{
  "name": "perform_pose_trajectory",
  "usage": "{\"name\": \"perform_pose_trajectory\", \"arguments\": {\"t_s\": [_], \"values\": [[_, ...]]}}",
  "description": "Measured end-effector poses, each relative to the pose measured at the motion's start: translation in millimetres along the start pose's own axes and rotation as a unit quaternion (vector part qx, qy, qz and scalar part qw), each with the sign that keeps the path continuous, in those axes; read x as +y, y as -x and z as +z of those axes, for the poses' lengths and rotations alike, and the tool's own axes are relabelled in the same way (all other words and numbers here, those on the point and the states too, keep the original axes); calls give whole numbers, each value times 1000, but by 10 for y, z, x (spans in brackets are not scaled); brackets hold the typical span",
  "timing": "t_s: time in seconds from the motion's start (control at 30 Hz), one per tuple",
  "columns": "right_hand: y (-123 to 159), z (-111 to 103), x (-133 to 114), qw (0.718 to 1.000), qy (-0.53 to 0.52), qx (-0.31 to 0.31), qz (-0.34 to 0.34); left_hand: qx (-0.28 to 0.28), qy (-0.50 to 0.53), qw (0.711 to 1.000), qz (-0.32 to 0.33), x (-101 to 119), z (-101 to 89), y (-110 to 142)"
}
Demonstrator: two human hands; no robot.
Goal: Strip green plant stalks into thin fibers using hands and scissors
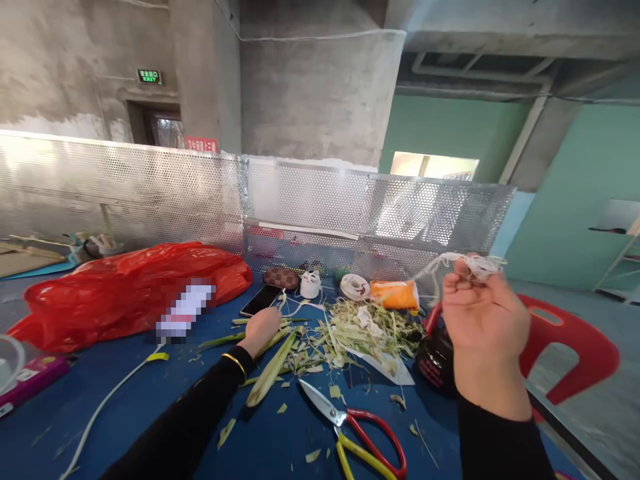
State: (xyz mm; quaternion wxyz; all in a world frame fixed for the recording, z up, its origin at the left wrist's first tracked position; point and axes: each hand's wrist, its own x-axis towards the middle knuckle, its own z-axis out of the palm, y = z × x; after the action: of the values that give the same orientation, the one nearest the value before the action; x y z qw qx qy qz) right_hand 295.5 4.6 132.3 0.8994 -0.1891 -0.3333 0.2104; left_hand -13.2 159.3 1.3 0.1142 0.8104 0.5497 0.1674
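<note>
My right hand (pixel 483 327) is raised on the right, fingers curled round a tangled bunch of white string (pixel 483 267). Loose strands trail from it to the left. Low over the blue table, my left hand (pixel 264 329) is closed among long green stalks (pixel 273 377); its fingertips face away, so what they grip is hidden. A thin white strand shows just above it. Scissors (pixel 340 417) with one red and one yellow handle lie open in front. A heap of shredded pale-green plant scraps (pixel 367 333) lies between my hands, partly over a white paper sheet.
Along the back are a black phone (pixel 261 300), a checked pouch (pixel 281 278), a white spool (pixel 311 285), a tape roll (pixel 355 287) and an orange packet (pixel 395 293). A red plastic bag (pixel 135 287) fills the left; a dark jar (pixel 435 357) stands beside my right wrist.
</note>
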Motion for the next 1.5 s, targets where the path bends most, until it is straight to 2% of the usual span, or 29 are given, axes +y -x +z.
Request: {"name": "perform_pose_trajectory", "arguments": {"t_s": [0.1,0.2,0.3,0.4,0.47,0.57,0.63,0.7,0.73,0.87,0.93,1.0,1.1,1.17,1.23,1.3,1.33,1.43,1.5], "values": [[-63,-77,5,999,-2,52,2,-34,3,997,-64,-80,-45,-18],[-96,-88,68,998,0,55,18,-47,13,996,-74,-100,-195,-1],[-19,-45,200,997,26,-13,69,-40,42,998,-16,74,-422,88],[176,63,352,981,65,-108,147,-8,113,990,79,481,-595,252],[330,164,429,968,71,-135,200,10,297,940,167,802,-622,361],[523,304,495,951,67,-129,271,9,442,878,180,1178,-551,439],[605,357,528,940,70,-123,311,-22,543,818,188,1297,-489,432],[652,371,574,931,87,-128,329,-34,595,784,177,1315,-452,411],[669,367,604,929,97,-135,331,-36,597,783,170,1298,-445,405],[725,329,744,927,123,-152,321,-62,538,829,140,1205,-460,423],[749,317,793,923,133,-162,324,-84,543,827,115,1190,-474,441],[758,312,809,917,140,-175,331,-96,582,803,81,1189,-498,453],[742,304,786,913,190,-194,305,-81,665,742,21,1176,-574,460],[744,301,772,894,237,-250,286,-57,707,704,-10,1154,-639,463],[785,306,789,859,264,-329,290,-32,736,675,-33,1138,-693,469],[870,317,845,829,281,-389,288,-19,752,657,-49,1135,-720,477],[920,321,883,823,297,-400,272,-21,757,650,-56,1139,-724,482],[1036,313,991,830,350,-386,200,-38,767,638,-61,1149,-724,489],[1049,292,1021,835,366,-369,181,-38,771,633,-56,1141,-733,485]]}}
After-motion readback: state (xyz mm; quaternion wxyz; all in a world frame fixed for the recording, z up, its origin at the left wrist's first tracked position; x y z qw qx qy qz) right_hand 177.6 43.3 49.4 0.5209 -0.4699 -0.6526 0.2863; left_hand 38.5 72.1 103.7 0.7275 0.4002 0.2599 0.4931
